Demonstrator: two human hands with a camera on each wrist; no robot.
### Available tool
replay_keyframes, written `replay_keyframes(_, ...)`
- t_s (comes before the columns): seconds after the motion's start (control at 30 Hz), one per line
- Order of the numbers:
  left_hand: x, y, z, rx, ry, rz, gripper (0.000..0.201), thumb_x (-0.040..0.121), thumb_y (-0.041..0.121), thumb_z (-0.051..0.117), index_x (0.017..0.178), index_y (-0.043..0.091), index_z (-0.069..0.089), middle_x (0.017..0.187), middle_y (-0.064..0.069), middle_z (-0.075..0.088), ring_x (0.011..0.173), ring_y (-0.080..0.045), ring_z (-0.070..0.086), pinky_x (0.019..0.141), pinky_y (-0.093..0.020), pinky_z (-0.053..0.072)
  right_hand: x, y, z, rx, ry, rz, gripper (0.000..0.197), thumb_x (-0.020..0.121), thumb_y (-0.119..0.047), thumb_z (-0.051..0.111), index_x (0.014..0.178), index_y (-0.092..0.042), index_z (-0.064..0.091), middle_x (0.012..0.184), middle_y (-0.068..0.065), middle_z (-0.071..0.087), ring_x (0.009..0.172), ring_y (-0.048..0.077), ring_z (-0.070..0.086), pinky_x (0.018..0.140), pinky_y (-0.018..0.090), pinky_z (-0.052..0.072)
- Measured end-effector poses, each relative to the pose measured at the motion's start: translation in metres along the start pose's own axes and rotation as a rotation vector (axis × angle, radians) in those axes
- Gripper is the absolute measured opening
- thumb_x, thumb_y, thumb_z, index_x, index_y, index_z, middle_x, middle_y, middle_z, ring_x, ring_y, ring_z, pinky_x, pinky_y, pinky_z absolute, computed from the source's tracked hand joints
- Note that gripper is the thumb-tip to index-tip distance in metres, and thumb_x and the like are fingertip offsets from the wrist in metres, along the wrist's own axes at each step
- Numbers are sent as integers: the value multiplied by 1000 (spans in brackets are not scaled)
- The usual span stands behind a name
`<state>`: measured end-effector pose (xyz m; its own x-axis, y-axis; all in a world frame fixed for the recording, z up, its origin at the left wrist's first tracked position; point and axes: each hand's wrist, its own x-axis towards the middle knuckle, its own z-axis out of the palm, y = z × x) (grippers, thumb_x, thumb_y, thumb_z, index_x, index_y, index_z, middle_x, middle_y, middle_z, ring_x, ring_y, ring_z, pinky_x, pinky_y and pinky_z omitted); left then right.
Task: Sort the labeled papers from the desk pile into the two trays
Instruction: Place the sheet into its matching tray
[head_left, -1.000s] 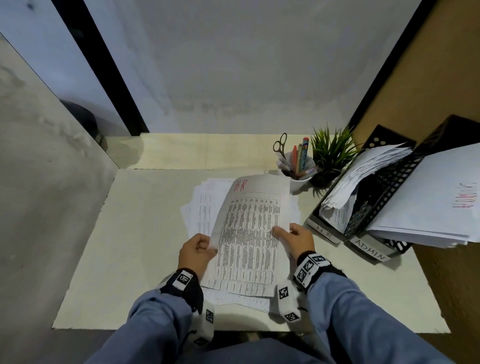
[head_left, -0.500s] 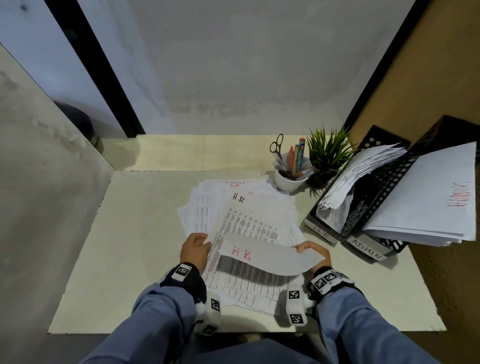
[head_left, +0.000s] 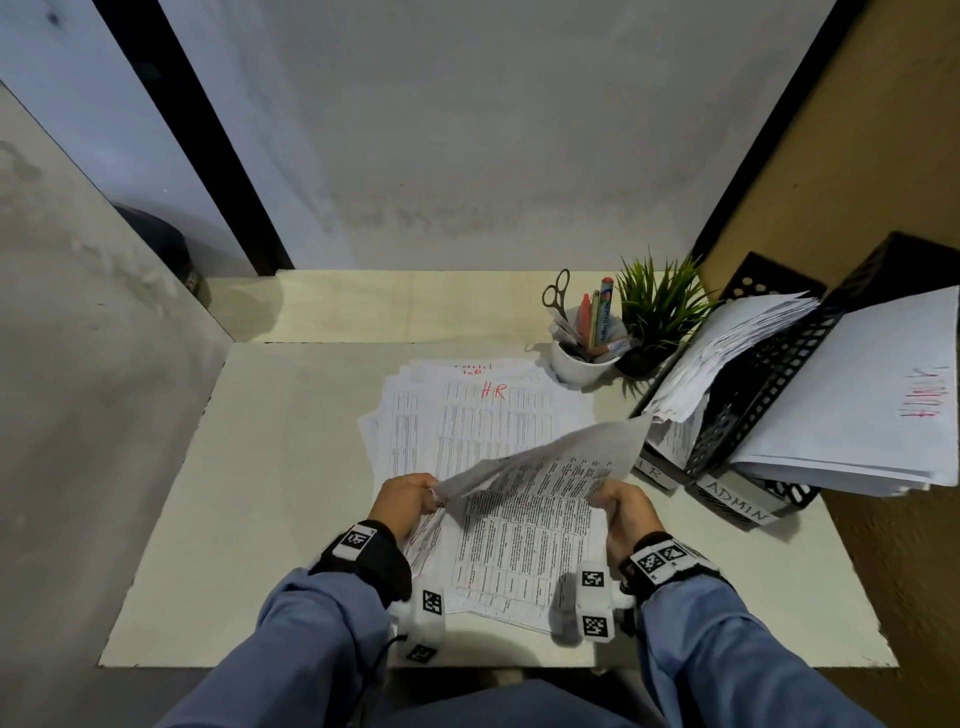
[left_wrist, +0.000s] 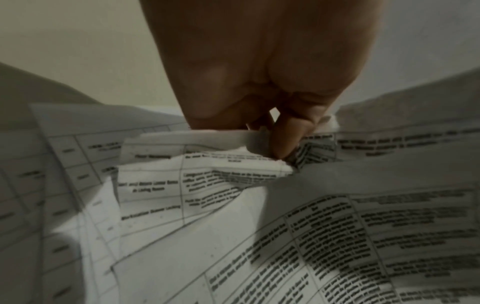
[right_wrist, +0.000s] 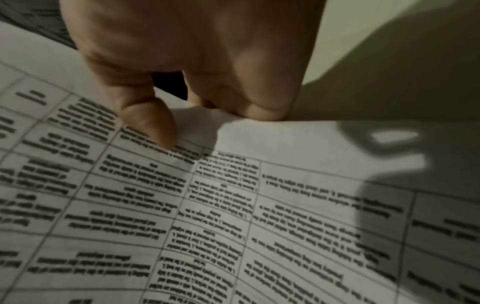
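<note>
**Sheet lifted between both hands over the desk pile**

At lower centre of the head view, I see my left hand (head_left: 402, 501) and right hand (head_left: 626, 512) each pinching an edge of a printed sheet (head_left: 545, 457), curled above the paper pile (head_left: 467, 415) on the tabletop (head_left: 270, 493). The HR tray (head_left: 660, 470) and ADMIN tray (head_left: 737, 506) stand at right, both holding papers.

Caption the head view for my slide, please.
Both hands, left and right, lift a printed sheet off the desk pile.
</note>
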<state>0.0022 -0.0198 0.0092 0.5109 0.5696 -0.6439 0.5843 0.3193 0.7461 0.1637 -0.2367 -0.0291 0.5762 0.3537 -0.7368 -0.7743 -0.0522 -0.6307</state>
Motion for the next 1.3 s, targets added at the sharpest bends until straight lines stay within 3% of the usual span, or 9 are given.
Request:
replay_keyframes(0.07,-1,-1,1,-43,-4,-9,49,69,-23,33,41,13,49,38,5,41,51,-17,31,47,-20,27,-10,-6,6,-11,-45,4,44,42,-2,65,84,1,53,92,23,58,85,38,58,83,50,51)
replay_keyframes(0.23,4,-3,-2,-71,18,-38,40,75,-14,39,47,12,50,43,0,44,52,-20,35,57,-27,33,-20,-18,9,-54,-112,12,74,45,3,77,114,12,53,112,35,58,100,49,58,93,65,42)
replay_keyframes(0.43,22,0,-6,-83,197,-97,58,80,-14,31,41,20,58,60,-7,51,52,-20,41,50,-21,38,-25,-30,8,-185,-118,-42,44,64,16,60,108,11,59,107,26,67,102,41,62,85,46,51)
replay_keyframes(0.6,65,-25,-7,-87,245,-55,28,74,-1,46,75,18,67,96,-17,67,83,-26,57,94,-45,51,-19,-25,-5,-197,-10,-134,38,67,26,59,91,-3,66,80,11,71,89,32,58,79,40,47)
replay_keyframes(0.77,26,11,8,179,186,-11,8,79,5,53,81,12,56,84,-9,57,77,-25,52,77,-34,47,-18,-26,-4,-218,42,-106,33,72,24,59,87,-4,64,77,10,69,84,30,59,81,44,49)
replay_keyframes(0.93,20,14,12,400,172,91,32,85,-6,44,60,14,46,76,-8,53,78,-23,47,67,-23,33,-17,-27,1,-214,2,-87,47,65,27,56,106,5,63,103,24,66,102,40,59,98,54,44)
replay_keyframes(1.03,11,16,15,441,244,192,18,81,-4,52,69,9,53,74,-9,52,73,-22,45,64,-22,31,-19,-28,-1,-219,17,-84,45,63,34,49,91,3,63,89,16,71,94,35,61,92,46,48)
replay_keyframes(1.2,5,15,7,445,215,320,26,89,5,57,113,5,66,107,-13,68,97,-27,61,82,-20,38,-20,-29,-5,-232,25,-91,50,63,35,46,98,3,65,87,18,72,95,36,62,84,41,52)
replay_keyframes(1.3,-2,11,8,196,283,368,29,87,-4,48,87,8,74,110,-7,69,104,-19,61,93,-22,41,-22,-31,-4,-229,36,-83,56,62,32,48,107,2,62,98,19,69,98,35,61,84,41,51)
